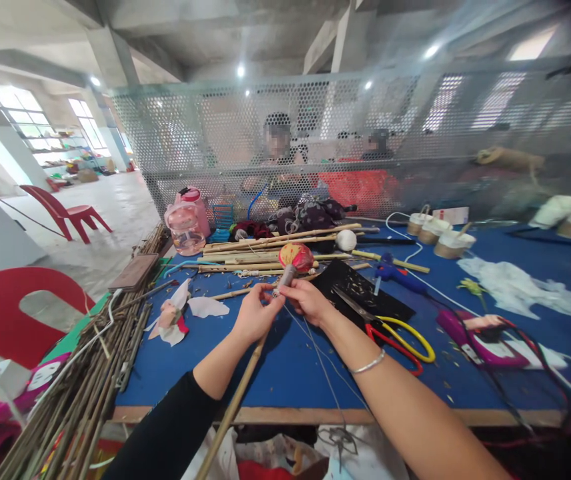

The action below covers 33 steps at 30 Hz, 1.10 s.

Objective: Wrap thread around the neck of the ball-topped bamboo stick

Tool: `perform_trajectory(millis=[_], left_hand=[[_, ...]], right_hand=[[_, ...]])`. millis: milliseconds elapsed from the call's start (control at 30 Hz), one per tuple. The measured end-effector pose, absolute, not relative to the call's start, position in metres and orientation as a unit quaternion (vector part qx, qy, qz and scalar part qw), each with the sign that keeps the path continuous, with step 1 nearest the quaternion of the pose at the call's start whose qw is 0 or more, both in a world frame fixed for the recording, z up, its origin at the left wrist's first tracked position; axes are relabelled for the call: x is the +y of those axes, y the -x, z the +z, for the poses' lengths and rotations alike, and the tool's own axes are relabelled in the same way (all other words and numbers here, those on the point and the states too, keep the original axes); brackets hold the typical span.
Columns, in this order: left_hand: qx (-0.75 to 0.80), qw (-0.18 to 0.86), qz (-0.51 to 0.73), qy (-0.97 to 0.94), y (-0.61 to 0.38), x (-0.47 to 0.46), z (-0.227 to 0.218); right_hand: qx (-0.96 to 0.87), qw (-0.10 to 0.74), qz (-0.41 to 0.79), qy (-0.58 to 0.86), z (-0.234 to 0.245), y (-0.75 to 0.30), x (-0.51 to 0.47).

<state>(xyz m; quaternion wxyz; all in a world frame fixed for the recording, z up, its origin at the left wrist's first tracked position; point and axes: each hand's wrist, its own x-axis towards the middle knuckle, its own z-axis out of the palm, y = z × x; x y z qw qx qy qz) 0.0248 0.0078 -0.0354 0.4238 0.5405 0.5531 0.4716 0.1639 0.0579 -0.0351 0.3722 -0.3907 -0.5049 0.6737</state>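
My left hand and my right hand meet over the middle of the blue table, fingers closed around a bamboo stick. Its lower end slants down past the table's front edge toward me. At its top is a round red and yellow cloth-covered head, with a grey wrapped neck just above my fingers. Grey string trails from my hands over the table edge into a loose tangle below. White and red cloth pieces lie left of my left hand.
Scissors with red and yellow handles lie by a black sheet. Farther right are a blue glue gun, a purple device and cords. Bamboo sticks lie behind; thin sticks line the left edge. People sit beyond a mesh screen.
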Motion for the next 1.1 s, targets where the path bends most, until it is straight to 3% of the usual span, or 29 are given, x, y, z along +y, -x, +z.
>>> perform_trajectory(millis=[133,300,467,667,933,1033,1100], left_hand=[[0.569,0.32,0.482,-0.585,-0.024,0.007,-0.035],[0.563,0.411,0.491,-0.523,-0.019,0.01,-0.033],[0.542,0.44,0.522,-0.49,-0.015,0.01,-0.025],[0.505,0.502,0.543,-0.446,-0.014,0.009,-0.019],[0.392,0.672,0.467,-0.421,-0.017,0.012,-0.029],[0.445,0.669,0.415,-0.426,-0.022,0.012,-0.034],[0.492,0.613,0.417,-0.456,-0.022,0.013,-0.037]], right_hand=[[-0.521,0.382,0.665,0.375,-0.034,-0.161,0.056],[-0.533,0.39,0.644,0.386,-0.031,-0.166,0.057],[-0.523,0.434,0.624,0.387,-0.024,-0.166,0.052],[-0.505,0.429,0.651,0.369,-0.022,-0.163,0.049],[-0.48,0.399,0.723,0.297,-0.023,-0.169,0.054],[-0.493,0.388,0.706,0.33,-0.024,-0.171,0.055],[-0.492,0.379,0.698,0.355,-0.026,-0.17,0.056]])
